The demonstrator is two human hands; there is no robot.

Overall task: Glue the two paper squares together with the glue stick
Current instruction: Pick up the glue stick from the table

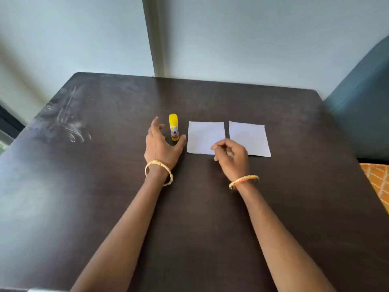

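A yellow glue stick (173,127) stands upright and capped on the dark table (105,186). My left hand (161,144) is spread open around its base, thumb to its right and fingers to its left, without closing on it. Two white paper squares lie flat side by side: the left square (205,134) and the right square (249,137), a narrow gap between them. My right hand (230,157) hovers over the near edges of both squares, fingers loosely curled and holding nothing that I can see.
The table's far edge meets a pale wall (252,39). A dark teal chair (362,106) stands at the right, with an orange patterned surface (376,182) below it. White scuff marks (67,123) show on the table's left side.
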